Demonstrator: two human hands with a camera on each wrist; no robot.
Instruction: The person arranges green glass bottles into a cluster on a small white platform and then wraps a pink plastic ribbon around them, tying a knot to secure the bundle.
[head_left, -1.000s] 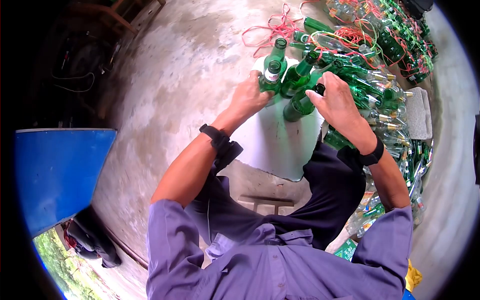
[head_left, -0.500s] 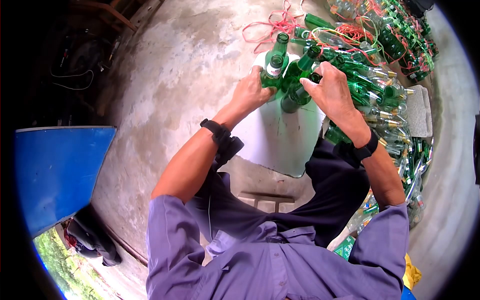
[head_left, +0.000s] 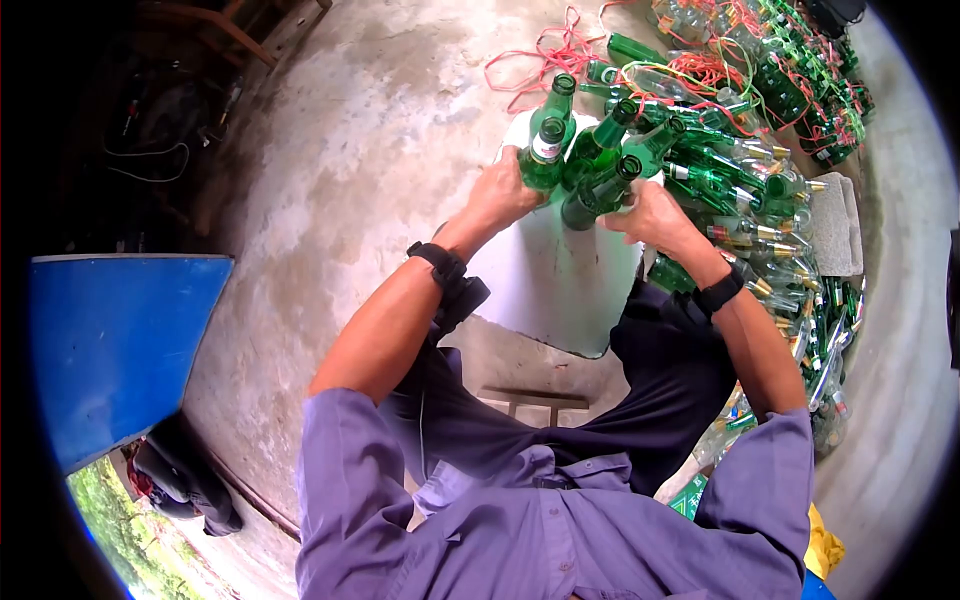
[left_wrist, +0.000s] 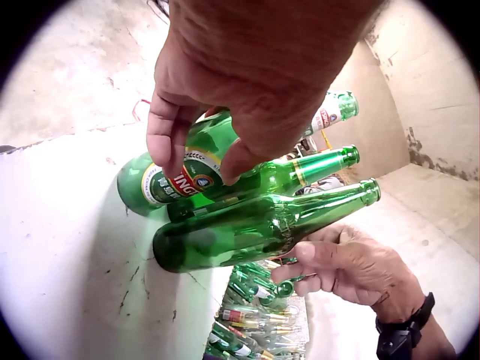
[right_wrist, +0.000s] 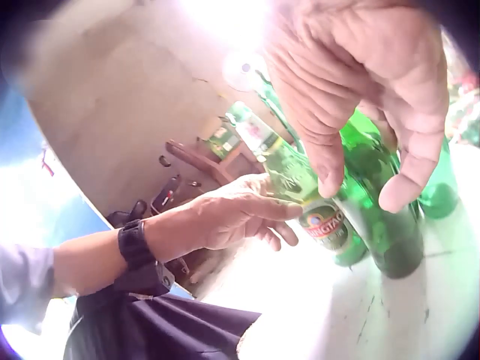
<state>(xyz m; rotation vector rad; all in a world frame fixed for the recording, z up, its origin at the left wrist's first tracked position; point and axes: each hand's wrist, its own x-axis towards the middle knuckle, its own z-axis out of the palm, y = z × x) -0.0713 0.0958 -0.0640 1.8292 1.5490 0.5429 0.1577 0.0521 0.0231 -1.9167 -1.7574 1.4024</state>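
Note:
Several green glass beer bottles stand close together on a white board [head_left: 545, 285]. My left hand [head_left: 500, 190] grips the near left beer bottle [head_left: 541, 172]; its label [left_wrist: 184, 182] shows between fingers and thumb in the left wrist view. The nearest beer bottle [head_left: 592, 203] has no label on its visible side. My right hand [head_left: 652, 218] holds it from the right, with thumb and fingers [right_wrist: 405, 191] on either side of the glass near its shoulder. Behind these two stand a middle bottle [head_left: 600, 140], a far left bottle [head_left: 560, 100] and a right one [head_left: 655, 145].
Many loose bottles [head_left: 745, 190] lie piled to the right, beside a grey block [head_left: 836, 225]. Red string [head_left: 545, 60] lies on the floor [head_left: 330, 150] beyond the board. Bundled bottles [head_left: 800, 90] fill the far right corner. A blue panel [head_left: 125, 340] stands at the left.
My right hand has moved from the mouth of the nearest bottle down to its side, and its neck now shows. My left hand keeps its grip on the labelled bottle.

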